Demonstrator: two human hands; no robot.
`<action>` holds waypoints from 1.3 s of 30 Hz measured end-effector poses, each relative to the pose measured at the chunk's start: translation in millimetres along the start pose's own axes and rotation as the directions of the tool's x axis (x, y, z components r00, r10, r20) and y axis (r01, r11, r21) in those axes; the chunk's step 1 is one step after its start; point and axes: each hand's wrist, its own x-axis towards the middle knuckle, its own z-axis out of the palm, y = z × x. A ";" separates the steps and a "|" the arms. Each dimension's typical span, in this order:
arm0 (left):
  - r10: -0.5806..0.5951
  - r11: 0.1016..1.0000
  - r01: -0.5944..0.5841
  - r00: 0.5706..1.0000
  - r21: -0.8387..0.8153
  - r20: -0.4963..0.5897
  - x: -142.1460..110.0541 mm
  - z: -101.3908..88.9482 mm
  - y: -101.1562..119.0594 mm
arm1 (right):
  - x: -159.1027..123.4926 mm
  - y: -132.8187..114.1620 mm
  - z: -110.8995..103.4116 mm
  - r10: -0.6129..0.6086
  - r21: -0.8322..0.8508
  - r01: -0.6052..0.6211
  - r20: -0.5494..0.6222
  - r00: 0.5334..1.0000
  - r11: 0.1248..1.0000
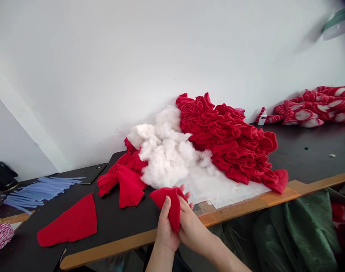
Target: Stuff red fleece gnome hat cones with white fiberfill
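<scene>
My left hand [166,230] and my right hand [191,226] pinch a folded piece of red felt [171,204] between them, just above the table's front edge. Right behind my hands lies a heap of white fibre stuffing [164,151], resting partly on a translucent plastic sheet [220,185]. A large pile of ruffled red fabric pieces [223,138] rises behind and to the right of the stuffing. Loose red felt pieces [127,185] lie to the left of my hands, and a flat red felt cutout [70,223] lies further left.
The dark worktable [116,223] has a wooden front edge [246,206]. Blue plastic strips [39,192] and red-and-white twine [1,238] lie at left. Striped red-and-white stockings [316,107] and a small bottle [262,118] sit at the back right. Green sheeting [297,230] hangs below the table.
</scene>
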 end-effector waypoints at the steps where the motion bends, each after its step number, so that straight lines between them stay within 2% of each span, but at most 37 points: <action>1: -0.006 1.000 0.006 1.000 0.011 -0.021 -0.3 0.4 0.6 | -1.3 0.6 -2.3 0.018 0.028 -0.018 -0.025 1.000 0.999; 4: -0.029 0.999 0.031 0.998 0.028 -0.056 0.0 1.3 6.9 | -10.0 5.5 -7.7 0.127 0.101 -0.107 -0.222 0.967 0.989; 6: -0.044 0.999 0.044 0.999 -0.014 -0.024 0.4 0.1 12.7 | -16.5 10.0 -9.8 0.219 0.167 -0.169 -0.353 0.910 0.971; 7: -0.050 0.998 0.050 0.999 -0.042 0.002 0.5 -0.9 15.0 | -18.4 11.8 -10.6 0.278 0.230 -0.201 -0.382 0.881 0.952; 8: -0.057 0.996 0.058 0.998 -0.061 0.020 0.6 -1.8 16.6 | -18.9 13.1 -11.4 0.349 0.320 -0.234 -0.372 0.860 0.918; 10: -0.078 0.995 0.079 0.997 -0.060 0.018 0.8 -2.9 16.8 | -15.8 13.4 -12.4 0.476 0.515 -0.297 -0.258 0.841 0.804; 12: -0.096 0.995 0.096 0.995 -0.008 -0.019 1.0 -2.3 13.9 | -9.2 11.7 -12.1 0.530 0.637 -0.344 -0.120 0.840 0.690; 13: -0.096 0.995 0.097 0.995 0.030 -0.039 0.9 -1.6 12.0 | -5.8 11.0 -11.3 0.541 0.659 -0.353 -0.099 0.835 0.665; 16: -0.030 0.983 0.032 0.999 0.179 -0.018 -2.0 -0.1 8.9 | 0.7 12.4 -7.7 0.577 0.617 -0.359 -0.193 0.793 0.700; 18: 0.089 0.945 -0.099 0.995 0.311 0.045 -6.0 -0.2 10.5 | 1.6 15.7 -5.9 0.561 0.527 -0.360 -0.287 0.777 0.769; 20: 0.215 0.844 -0.239 0.971 0.480 0.104 -10.5 -0.1 14.4 | 1.1 17.0 -6.3 0.488 0.422 -0.331 -0.350 0.800 0.844; 22: 0.327 0.676 -0.326 0.936 0.661 0.128 -13.7 0.9 18.8 | 0.5 13.5 -10.2 0.389 0.361 -0.261 -0.351 0.852 0.896; 24: 0.429 0.505 -0.348 0.895 0.790 0.120 -15.3 2.4 22.0 | 0.2 5.9 -17.1 0.328 0.394 -0.210 -0.262 0.908 0.895; 26: 0.497 0.395 -0.347 0.859 0.850 0.120 -15.5 3.4 22.6 | 0.2 -1.8 -23.8 0.340 0.519 -0.226 -0.135 0.931 0.824; 28: 0.520 0.314 -0.359 0.839 0.879 0.157 -15.0 2.9 21.0 | 0.4 -5.7 -25.7 0.412 0.622 -0.283 -0.070 0.908 0.730; 29: 0.534 0.256 -0.365 0.825 0.895 0.183 -14.5 1.9 19.8 | 0.4 -5.7 -24.0 0.454 0.633 -0.306 -0.081 0.887 0.711; 31: 0.574 0.101 -0.357 0.783 0.929 0.238 -12.4 -1.7 18.8 | 0.3 -1.9 -16.1 0.507 0.540 -0.350 -0.170 0.845 0.765; 33: 0.636 -0.059 -0.310 0.721 0.949 0.275 -8.6 -6.7 21.6 | -0.2 5.5 -6.6 0.509 0.368 -0.395 -0.296 0.809 0.842; 35: 0.703 -0.149 -0.241 0.656 0.959 0.274 -4.3 -11.2 28.4 | 0.0 13.9 -0.2 0.501 0.245 -0.438 -0.417 0.758 0.865; 36: 0.721 -0.163 -0.213 0.641 0.963 0.264 -2.6 -12.6 32.6 | 0.7 17.7 1.0 0.495 0.216 -0.448 -0.456 0.739 0.868; 37: 0.720 -0.156 -0.201 0.647 0.967 0.250 -1.6 -13.0 36.6 | 1.8 20.8 1.0 0.484 0.205 -0.443 -0.477 0.734 0.873; 39: 0.662 -0.069 -0.233 0.717 0.970 0.220 -2.0 -10.8 42.5 | 5.0 24.3 -1.0 0.442 0.199 -0.397 -0.477 0.760 0.896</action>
